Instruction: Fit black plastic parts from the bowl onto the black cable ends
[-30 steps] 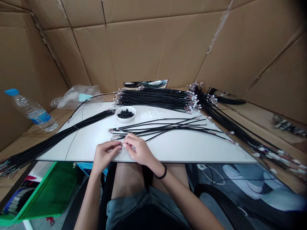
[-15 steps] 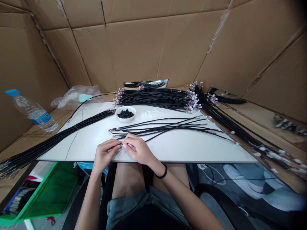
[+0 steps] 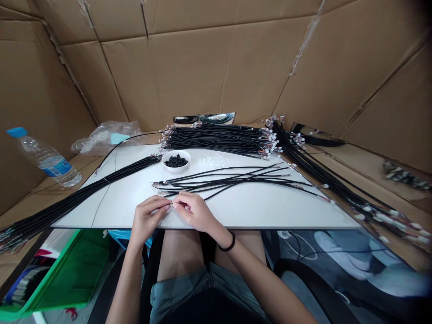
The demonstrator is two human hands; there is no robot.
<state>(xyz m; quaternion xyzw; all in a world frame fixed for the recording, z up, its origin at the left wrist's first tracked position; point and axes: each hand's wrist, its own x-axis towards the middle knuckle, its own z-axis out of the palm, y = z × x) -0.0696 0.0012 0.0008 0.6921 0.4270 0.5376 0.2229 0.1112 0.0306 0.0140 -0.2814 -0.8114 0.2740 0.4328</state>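
Both of my hands work close together over the front of the white table, fingertips almost touching. My left hand (image 3: pixel 147 217) is closed in a pinch; what it holds is too small to make out. My right hand (image 3: pixel 193 210) pinches thin wires, a short bit of which shows between the fingertips; the rest is hidden by the hand. Just beyond the hands lie several loose black cables (image 3: pixel 232 182) with white connectors and thin coloured wires at their ends. A white bowl (image 3: pixel 168 168) of short black tube pieces (image 3: pixel 176 161) stands farther back, beside small clear-white pieces (image 3: pixel 213 160).
A thick stack of black cables (image 3: pixel 216 137) lies at the back of the table (image 3: pixel 111 208). Further bundles run along the left (image 3: pixel 91 192) and right (image 3: pixel 313 168). At left are a water bottle (image 3: pixel 50 157), a plastic bag (image 3: pixel 101 137) and, below, a green crate (image 3: pixel 76 274). Cardboard walls surround everything.
My right hand has dipped very slightly, its fingers still pinched by the left fingertips. Nothing else on the table has visibly moved.
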